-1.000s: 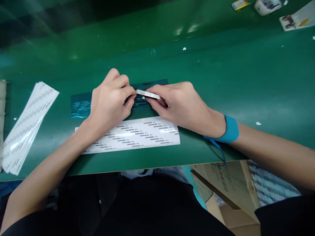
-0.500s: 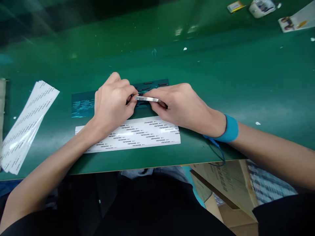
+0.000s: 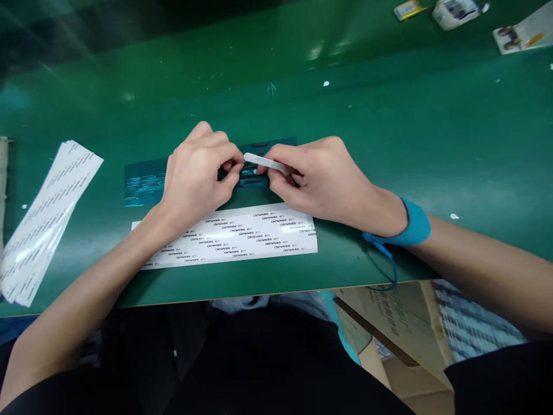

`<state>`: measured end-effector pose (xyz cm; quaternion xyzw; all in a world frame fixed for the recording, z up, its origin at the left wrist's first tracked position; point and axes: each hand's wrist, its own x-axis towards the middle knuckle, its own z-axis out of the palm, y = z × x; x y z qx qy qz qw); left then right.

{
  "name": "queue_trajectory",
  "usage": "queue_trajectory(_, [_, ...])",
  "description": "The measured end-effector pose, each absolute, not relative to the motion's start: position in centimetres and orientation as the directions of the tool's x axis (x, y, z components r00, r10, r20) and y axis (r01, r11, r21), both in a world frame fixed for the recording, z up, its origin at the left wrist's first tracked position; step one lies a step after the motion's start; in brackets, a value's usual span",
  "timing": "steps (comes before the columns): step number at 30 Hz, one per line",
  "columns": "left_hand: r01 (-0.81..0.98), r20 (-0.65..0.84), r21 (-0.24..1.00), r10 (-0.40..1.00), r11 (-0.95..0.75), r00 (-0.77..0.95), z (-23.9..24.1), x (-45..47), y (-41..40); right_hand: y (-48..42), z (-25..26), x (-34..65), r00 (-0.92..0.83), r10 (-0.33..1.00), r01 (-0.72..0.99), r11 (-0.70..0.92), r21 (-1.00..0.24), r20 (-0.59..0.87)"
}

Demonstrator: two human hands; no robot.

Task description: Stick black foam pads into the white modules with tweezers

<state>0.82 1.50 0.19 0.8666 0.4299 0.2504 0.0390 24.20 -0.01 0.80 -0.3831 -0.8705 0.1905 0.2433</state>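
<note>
My right hand (image 3: 317,173) is closed around a pair of metal tweezers (image 3: 265,162), whose rounded end points left. A small pale bit shows by its fingertips, too small to name. My left hand (image 3: 201,170) pinches with thumb and forefinger just left of the tweezers; what lies between those fingertips is too small to make out. Beneath both hands is a dark blue film strip (image 3: 144,180), bearing several small black strips (image 3: 260,144) on its right part. Nearer my body lies a white backing sheet (image 3: 242,236) printed with repeated "CROWN" lettering, partly under my left wrist.
A fanned stack of white printed strips (image 3: 52,219) lies on the green table (image 3: 389,115) at the left. At the far right are a small yellow-edged pack (image 3: 407,10), a white device (image 3: 455,12) and a clear bag (image 3: 522,31). Cardboard boxes (image 3: 401,328) stand below the front edge.
My right hand has shifted slightly right, away from the left fingertips, and the tweezers have turned and tilted. My left hand has stayed nearly in place.
</note>
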Motion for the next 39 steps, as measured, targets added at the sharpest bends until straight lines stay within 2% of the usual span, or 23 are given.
queue_trajectory(5, [0.734, 0.336, 0.288, 0.782, -0.615, 0.524, 0.9, 0.7, 1.4, -0.1, 1.0, 24.2, -0.611, 0.749, 0.582, 0.643, -0.497, 0.254])
queue_trajectory(14, [0.759, 0.308, 0.320, 0.820, -0.567, 0.482, 0.9, 1.0, 1.0, 0.2, 1.2, 24.3, -0.605, 0.751, 0.549, 0.635, -0.544, 0.265])
queue_trajectory(21, [0.724, 0.383, 0.292, 0.770, -0.625, 0.510, 0.5, 1.4, 0.2, 0.3, 1.4, 24.4, -0.575, 0.787, 0.590, 0.588, -0.554, 0.224])
queue_trajectory(26, [0.736, 0.384, 0.295, 0.781, -0.610, 0.493, 0.2, 1.7, 0.5, 0.2, 1.1, 24.2, -0.572, 0.792, 0.620, 0.589, -0.519, 0.216])
queue_trajectory(30, [0.743, 0.383, 0.242, 0.765, -0.624, 0.517, -0.4, 2.0, 0.8, 0.1, 0.9, 24.0, -0.563, 0.798, 0.632, 0.582, -0.511, 0.213])
queue_trajectory(33, [0.704, 0.460, 0.221, 0.708, -0.675, 0.535, -1.4, 2.0, 1.1, 0.2, 1.0, 24.0, -0.550, 0.809, 0.634, 0.566, -0.528, 0.207])
queue_trajectory(36, [0.643, 0.546, 0.265, 0.661, -0.719, 0.515, -2.1, 1.9, 1.5, 0.4, 1.1, 24.0, -0.537, 0.821, 0.633, 0.544, -0.551, 0.194])
queue_trajectory(39, [0.606, 0.549, 0.366, 0.689, -0.707, 0.472, -1.9, 1.7, 1.7, 0.5, 1.2, 24.0, -0.539, 0.820, 0.629, 0.543, -0.556, 0.190])
